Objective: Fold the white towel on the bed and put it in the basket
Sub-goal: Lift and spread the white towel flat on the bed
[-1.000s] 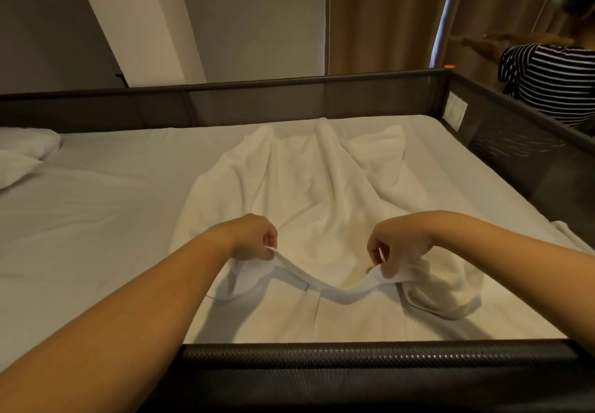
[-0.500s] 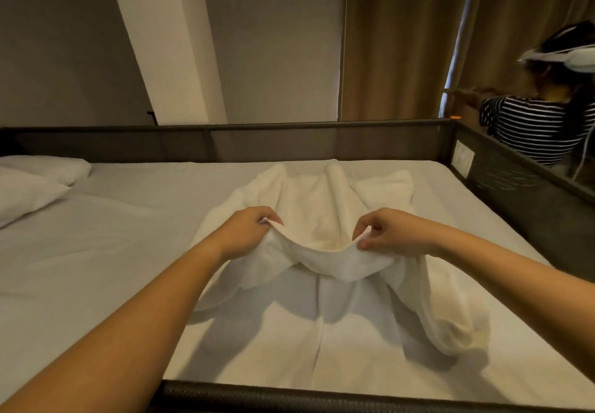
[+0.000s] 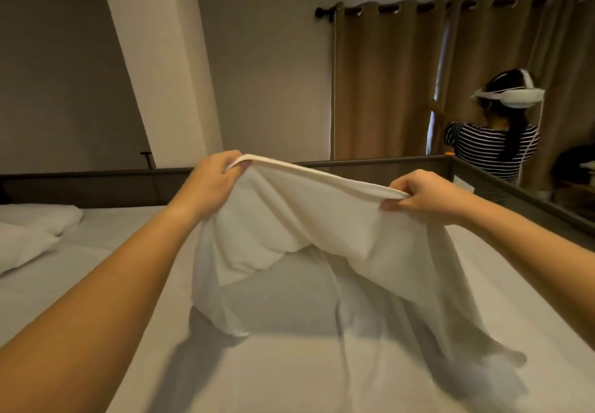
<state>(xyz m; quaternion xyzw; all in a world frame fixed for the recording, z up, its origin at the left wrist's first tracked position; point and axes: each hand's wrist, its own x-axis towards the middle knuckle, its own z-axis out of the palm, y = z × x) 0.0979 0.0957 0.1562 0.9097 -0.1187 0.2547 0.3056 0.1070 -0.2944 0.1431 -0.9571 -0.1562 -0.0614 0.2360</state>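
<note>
The white towel point(image 3: 322, 229) hangs in the air above the bed point(image 3: 289, 374), stretched by its top edge between both hands. My left hand point(image 3: 211, 184) pinches the left end of that edge. My right hand point(image 3: 425, 197) pinches the right end, a little lower. The cloth droops in loose folds below; its lower right part trails down to the sheet and looks blurred. No basket is in view.
A dark padded rail point(image 3: 96, 184) runs along the far side and right side of the bed. White pillows point(image 3: 29, 232) lie at the left. A person in a striped shirt point(image 3: 492, 148) stands by brown curtains point(image 3: 386, 84) at the right.
Both hands have lifted the towel's near edge from just above the sheet to chest height and spread apart. The view has tilted upward, so more wall and curtain show.
</note>
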